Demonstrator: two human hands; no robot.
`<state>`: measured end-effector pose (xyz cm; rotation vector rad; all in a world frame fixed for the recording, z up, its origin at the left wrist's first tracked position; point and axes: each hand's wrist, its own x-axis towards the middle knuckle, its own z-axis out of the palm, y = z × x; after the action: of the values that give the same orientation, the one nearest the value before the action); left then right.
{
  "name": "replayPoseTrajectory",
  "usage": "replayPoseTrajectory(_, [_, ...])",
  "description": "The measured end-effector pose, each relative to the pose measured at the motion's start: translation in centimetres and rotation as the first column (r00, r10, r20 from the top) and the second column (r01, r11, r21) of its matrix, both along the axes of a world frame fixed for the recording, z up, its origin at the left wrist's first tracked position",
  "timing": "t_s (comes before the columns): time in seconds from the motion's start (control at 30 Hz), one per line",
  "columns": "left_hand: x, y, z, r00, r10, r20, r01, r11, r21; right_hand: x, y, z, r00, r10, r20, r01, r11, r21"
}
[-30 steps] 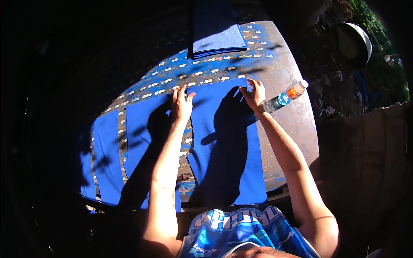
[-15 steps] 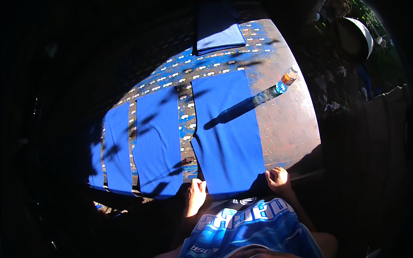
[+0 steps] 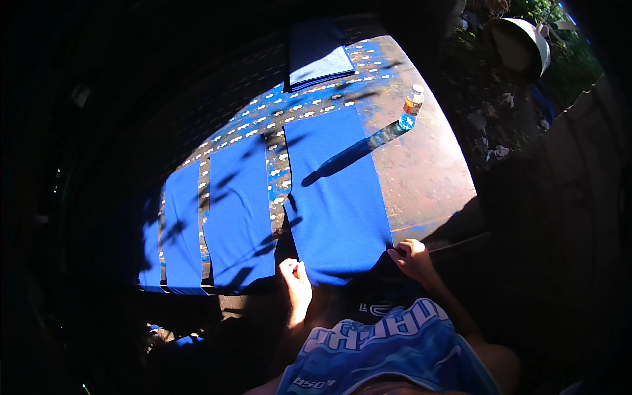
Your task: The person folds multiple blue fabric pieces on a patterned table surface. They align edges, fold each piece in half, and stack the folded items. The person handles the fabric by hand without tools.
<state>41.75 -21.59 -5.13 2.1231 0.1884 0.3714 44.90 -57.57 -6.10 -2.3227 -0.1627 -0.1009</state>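
A blue cut fabric panel (image 3: 336,197) lies over the near part of the table, its lower end toward my body. At its near left corner my left hand (image 3: 294,280) is closed, thumb and fingers pinching the edge. My right hand (image 3: 411,257) pinches the near right corner in the same way. Between the two hands the cloth's near edge hangs slightly curved at the table's front. Left of it lie another blue fabric panel (image 3: 240,210) and a narrower blue panel (image 3: 183,227), both flat and creased.
A bottle (image 3: 412,108) with an orange label stands on the table's right side, its long shadow crossing the panel. Folded blue fabric (image 3: 320,68) lies at the far end of the spotted table (image 3: 428,164). A pale round basin (image 3: 520,49) is beyond, at upper right.
Both hands have moved slightly up and left in the view, with the panel's near end still between them. The view has shifted, so the bottle and table appear further left.
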Motion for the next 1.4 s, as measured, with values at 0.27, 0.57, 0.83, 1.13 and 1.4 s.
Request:
replayPoseTrajectory(0.27, [0.1,0.8,-0.4,0.997,0.069,0.021,-0.071,0.991,0.116,-0.1,1.0,0.4,1.0,0.007,0.004,-0.007,1.0,-0.023])
replayPoseTrajectory(0.57, [-0.8,0.3,-0.5,0.988,0.066,-0.138,-0.056,0.996,0.072,-0.5,0.9,0.3,0.999,-0.017,0.028,0.018,0.998,-0.064])
replayPoseTrajectory(0.83, [0.8,1.1,0.5,0.973,0.054,-0.225,-0.004,0.977,0.214,-0.3,0.4,-0.5,1.0,-0.01,-0.014,0.01,0.999,-0.037])
replayPoseTrajectory(1.13, [2.2,2.5,-0.8,0.95,0.011,-0.312,0.02,0.995,0.097,0.1,0.5,0.5,0.976,0.029,-0.216,-0.043,0.997,-0.059])
replayPoseTrajectory(1.4, [4.4,2.8,-1.3,0.926,-0.013,-0.377,0.03,0.999,0.039,2.2,0.5,2.0,0.853,0.098,-0.513,-0.164,0.983,-0.086])
